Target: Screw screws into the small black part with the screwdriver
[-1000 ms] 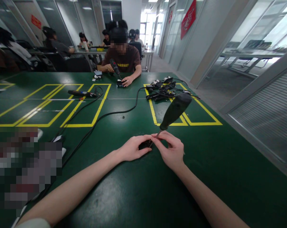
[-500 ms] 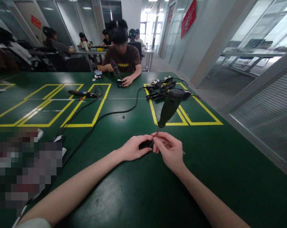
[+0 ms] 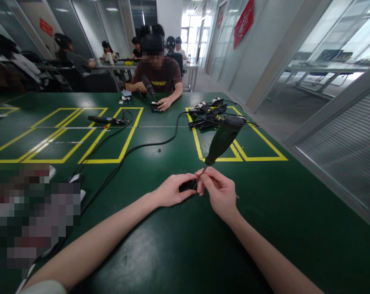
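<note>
My left hand [image 3: 172,191] is closed around a small black part [image 3: 187,185] on the green tabletop, with the thumb on the near side and the fingers on the far side. The part's exact kind is hard to make out. My right hand [image 3: 220,190] pinches the thin metal shaft of a screwdriver [image 3: 223,141] low down, close to the tip. The screwdriver's dark, thick handle leans up and to the right above my fingers. Its tip reaches down to the right end of the black part, though my fingertips partly hide the contact.
A heap of black cables and plugs [image 3: 209,114] lies at the back right, within yellow tape lines [image 3: 197,143]. A black cord [image 3: 148,145] crosses the table. Another tool [image 3: 107,120] rests at the back left. A co-worker [image 3: 157,77] opposite holds a power screwdriver [image 3: 148,85].
The screwdriver's handle has tipped further to the right. My right fingers have shifted slightly on the shaft, and more of the black part shows. My left hand has stayed in place.
</note>
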### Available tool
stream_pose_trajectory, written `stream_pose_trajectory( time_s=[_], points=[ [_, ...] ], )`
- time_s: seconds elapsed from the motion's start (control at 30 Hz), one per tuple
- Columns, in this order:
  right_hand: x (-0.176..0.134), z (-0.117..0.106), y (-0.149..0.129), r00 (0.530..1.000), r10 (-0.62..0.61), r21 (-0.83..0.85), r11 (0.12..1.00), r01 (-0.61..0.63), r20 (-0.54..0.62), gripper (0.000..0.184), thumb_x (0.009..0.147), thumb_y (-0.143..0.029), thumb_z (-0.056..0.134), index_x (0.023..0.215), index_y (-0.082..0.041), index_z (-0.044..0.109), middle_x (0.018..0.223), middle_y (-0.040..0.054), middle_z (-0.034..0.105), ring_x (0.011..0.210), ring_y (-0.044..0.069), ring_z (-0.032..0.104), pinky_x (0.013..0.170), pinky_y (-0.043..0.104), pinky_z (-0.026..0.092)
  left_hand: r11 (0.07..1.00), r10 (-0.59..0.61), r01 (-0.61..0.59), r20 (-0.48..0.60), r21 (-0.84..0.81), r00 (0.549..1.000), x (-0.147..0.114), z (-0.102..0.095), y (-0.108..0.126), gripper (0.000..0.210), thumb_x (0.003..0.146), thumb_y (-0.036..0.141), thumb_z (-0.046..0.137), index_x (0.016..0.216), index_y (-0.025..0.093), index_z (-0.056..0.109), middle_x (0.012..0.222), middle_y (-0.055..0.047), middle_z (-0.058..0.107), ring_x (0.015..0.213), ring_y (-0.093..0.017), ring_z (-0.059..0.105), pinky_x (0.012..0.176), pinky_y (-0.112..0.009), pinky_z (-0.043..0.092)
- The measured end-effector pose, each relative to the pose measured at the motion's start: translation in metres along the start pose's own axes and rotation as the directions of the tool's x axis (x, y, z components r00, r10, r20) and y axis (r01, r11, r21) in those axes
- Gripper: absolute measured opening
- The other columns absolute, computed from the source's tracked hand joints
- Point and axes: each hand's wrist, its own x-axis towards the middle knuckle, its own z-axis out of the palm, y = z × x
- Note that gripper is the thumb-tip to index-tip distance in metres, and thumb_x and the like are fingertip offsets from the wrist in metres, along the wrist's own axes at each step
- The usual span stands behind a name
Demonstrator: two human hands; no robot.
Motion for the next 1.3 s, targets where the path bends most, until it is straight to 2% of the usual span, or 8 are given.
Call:
stream_pose_trajectory(
  time_s=[0.1,0.2,0.4,0.67,0.77,0.87,1.0,1.3],
  points=[
    [0.0001,-0.0008,0.0011,1.000,0.003,0.001,1.000,-0.003,0.013,0.027,0.094,-0.044,0.071,0.083,-0.019,0.073,0.061,-0.0017,0.063,0.045,0.010,0.060,0.041,0.023,0.054,1.000,0.010,-0.010,0.003,-0.002,1.000,-0.0001,0.0001,-0.0009,0.031,0.097,0.030,0.066,0.126,0.019,0.068,0.113,-0.007,0.077,0.111,-0.022,0.072,0.106,-0.037,0.053],
    [-0.0005,-0.0007,0.0029,1.000,0.002,0.009,1.000,-0.002,-0.001,0.024,0.092,-0.044,0.074,0.095,-0.020,0.070,0.066,-0.0018,0.068,0.045,0.011,0.061,0.040,0.022,0.054,1.000,0.016,-0.016,0.009,-0.009,1.000,0.0002,-0.0002,-0.0014,0.030,0.097,0.027,0.066,0.126,0.018,0.067,0.113,-0.007,0.077,0.110,-0.022,0.072,0.104,-0.035,0.054],
    [-0.0010,-0.0003,0.0055,1.000,0.002,0.000,1.000,-0.002,-0.025,0.028,0.090,-0.044,0.077,0.086,-0.022,0.061,0.065,-0.0023,0.069,0.044,0.011,0.061,0.040,0.022,0.053,0.999,0.030,-0.030,0.023,-0.010,0.999,0.0011,-0.0004,-0.0006,0.029,0.097,0.026,0.064,0.126,0.019,0.067,0.113,-0.007,0.077,0.111,-0.022,0.071,0.103,-0.035,0.053],
    [-0.0010,-0.0018,0.0024,1.000,0.002,-0.014,1.000,-0.002,0.016,0.026,0.095,-0.043,0.071,0.083,-0.019,0.071,0.057,-0.0017,0.065,0.044,0.012,0.060,0.041,0.024,0.053,0.999,0.034,-0.034,-0.001,0.004,0.999,0.0004,-0.0005,-0.0013,0.025,0.096,0.027,0.066,0.119,0.019,0.069,0.113,-0.007,0.077,0.113,-0.023,0.072,0.106,-0.036,0.053],
    [-0.0021,-0.0008,0.0022,1.000,-0.004,-0.004,1.000,0.004,0.024,0.024,0.095,-0.041,0.071,0.086,-0.019,0.072,0.063,0.0001,0.070,0.044,0.011,0.060,0.042,0.023,0.052,1.000,0.028,-0.028,0.002,-0.006,1.000,0.0005,-0.0007,-0.0001,0.024,0.096,0.026,0.066,0.118,0.019,0.069,0.112,-0.006,0.077,0.112,-0.023,0.072,0.105,-0.035,0.053],
    [-0.0030,0.0000,0.0036,1.000,-0.013,0.010,1.000,0.013,0.003,0.018,0.093,-0.038,0.074,0.092,-0.021,0.069,0.068,0.0001,0.074,0.044,0.010,0.060,0.041,0.022,0.051,1.000,0.024,-0.024,0.005,-0.015,1.000,0.0010,-0.0006,0.0013,0.026,0.095,0.025,0.066,0.121,0.019,0.068,0.112,-0.006,0.078,0.111,-0.023,0.072,0.103,-0.034,0.054],
    [-0.0025,-0.0007,0.0049,1.000,-0.014,0.017,1.000,0.015,-0.014,0.022,0.092,-0.036,0.075,0.085,-0.022,0.060,0.066,-0.0012,0.074,0.043,0.009,0.059,0.041,0.021,0.049,1.000,0.022,-0.022,0.008,-0.015,1.000,0.0016,-0.0008,0.0016,0.027,0.095,0.024,0.067,0.122,0.019,0.067,0.113,-0.006,0.078,0.111,-0.023,0.072,0.103,-0.034,0.053],
    [-0.0013,-0.0031,0.0029,1.000,0.001,-0.020,1.000,-0.001,0.012,0.024,0.095,-0.043,0.071,0.091,-0.019,0.070,0.064,-0.0003,0.069,0.046,0.011,0.061,0.044,0.024,0.052,0.999,0.031,-0.031,0.006,0.012,1.000,0.0010,0.0004,0.0001,0.028,0.095,0.023,0.067,0.122,0.019,0.067,0.113,-0.006,0.077,0.109,-0.021,0.072,0.105,-0.035,0.053]
  ],
)
